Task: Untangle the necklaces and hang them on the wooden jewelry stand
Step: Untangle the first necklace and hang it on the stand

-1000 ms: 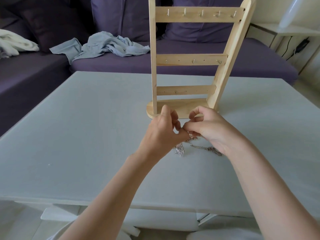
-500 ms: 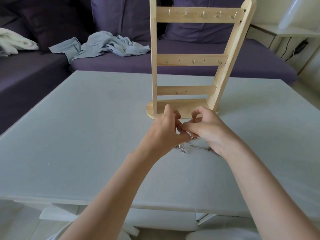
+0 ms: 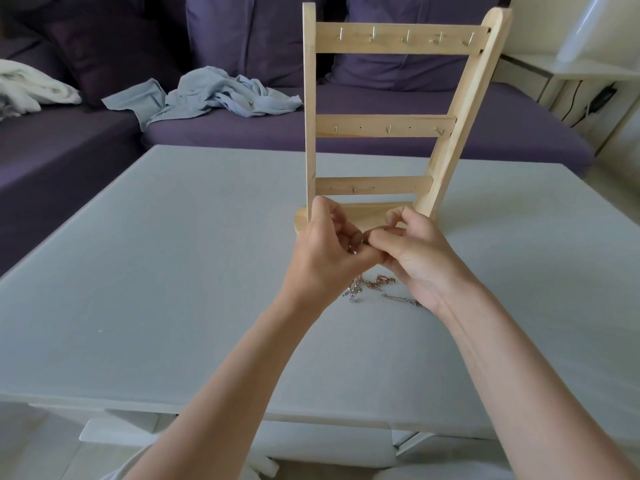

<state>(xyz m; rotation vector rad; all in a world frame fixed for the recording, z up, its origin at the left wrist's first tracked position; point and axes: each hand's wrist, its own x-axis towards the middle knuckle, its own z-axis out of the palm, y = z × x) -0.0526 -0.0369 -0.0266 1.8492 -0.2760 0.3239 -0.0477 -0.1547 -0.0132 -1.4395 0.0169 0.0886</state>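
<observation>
A wooden jewelry stand (image 3: pixel 381 124) with three crossbars of small metal hooks stands on the pale table (image 3: pixel 173 271); its hooks carry nothing. Just in front of its base, my left hand (image 3: pixel 327 258) and my right hand (image 3: pixel 415 258) meet fingertip to fingertip, both pinching a bit of chain between them. Below the hands, tangled necklaces (image 3: pixel 372 289) of silver and rose-gold chain hang down and lie on the tabletop, partly hidden by my wrists.
A purple sofa (image 3: pixel 381 133) runs behind the table, with a crumpled light-blue cloth (image 3: pixel 214 93) and a white blanket (image 3: pixel 31 86) on it. A white side table (image 3: pixel 571 71) with cables stands at the far right.
Both hands have risen slightly toward the stand's base, still pinching the chains. More of the tangle now shows below the hands.
</observation>
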